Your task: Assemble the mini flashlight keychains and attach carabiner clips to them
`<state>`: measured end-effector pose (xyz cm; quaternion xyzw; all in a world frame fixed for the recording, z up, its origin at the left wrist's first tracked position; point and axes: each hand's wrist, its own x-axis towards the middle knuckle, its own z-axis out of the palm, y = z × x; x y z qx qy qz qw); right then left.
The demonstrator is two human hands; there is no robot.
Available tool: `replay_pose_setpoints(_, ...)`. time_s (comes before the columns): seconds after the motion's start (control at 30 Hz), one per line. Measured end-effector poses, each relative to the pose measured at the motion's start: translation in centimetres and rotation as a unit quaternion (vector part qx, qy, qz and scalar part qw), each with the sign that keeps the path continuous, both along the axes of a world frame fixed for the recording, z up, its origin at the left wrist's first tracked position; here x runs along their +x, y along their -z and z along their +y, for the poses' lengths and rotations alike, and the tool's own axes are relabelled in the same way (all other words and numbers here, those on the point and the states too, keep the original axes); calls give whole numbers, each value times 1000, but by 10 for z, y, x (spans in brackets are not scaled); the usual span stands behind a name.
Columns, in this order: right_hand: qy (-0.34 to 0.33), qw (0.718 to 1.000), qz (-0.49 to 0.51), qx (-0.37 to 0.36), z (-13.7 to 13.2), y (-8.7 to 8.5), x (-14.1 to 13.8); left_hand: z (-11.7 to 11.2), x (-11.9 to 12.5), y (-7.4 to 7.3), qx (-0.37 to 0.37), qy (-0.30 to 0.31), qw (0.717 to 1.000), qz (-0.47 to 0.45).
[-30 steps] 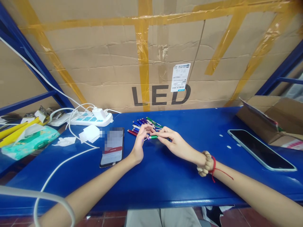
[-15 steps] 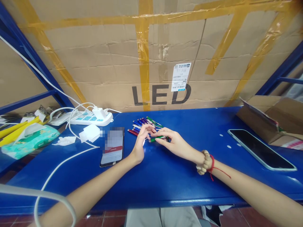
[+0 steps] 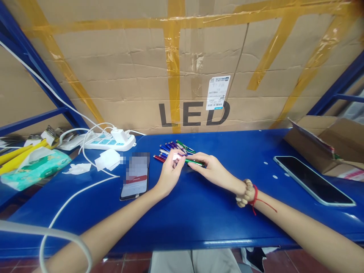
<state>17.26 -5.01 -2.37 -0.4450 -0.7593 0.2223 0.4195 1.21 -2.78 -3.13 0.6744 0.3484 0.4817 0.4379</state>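
Both hands meet over the blue table (image 3: 199, 212) on one green pen (image 3: 193, 162). My left hand (image 3: 170, 172) pinches the pen's left tip, which shines as a small bright spot. My right hand (image 3: 212, 170), with a bead bracelet and red string at the wrist, grips the pen's barrel from the right. Just behind the hands lies a row of several red, blue, purple and green pens (image 3: 170, 148).
A phone with a lit screen (image 3: 135, 177) lies left of my hands, and a dark phone (image 3: 313, 180) lies at right. At left are a white power strip (image 3: 109, 142), cables, tissues (image 3: 31, 167). An open cardboard box (image 3: 330, 144) stands far right; a large "LED" carton (image 3: 184, 68) stands behind.
The green pen has been lifted and turned slightly. My left fingers have closed onto its tip, where a light spot now shows. My right hand has shifted a little along the barrel.
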Motion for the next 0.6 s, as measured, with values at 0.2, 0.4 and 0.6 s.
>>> replay_pose_setpoints(0.2, -19, 996, -72, 43, -5, -1, -4, -1, -1, -1, -23, -10, 1000, -14)
replay_pose_setpoints(0.4, -48, 994, -85, 41, -7, -3, -5, 5, -2, 2, -54, -25, 995, -82)
replay_pose_setpoints(0.6, -94, 990, -95, 50, -7, -3, -5, 6, -2, 1, -74, 24, 984, -159)
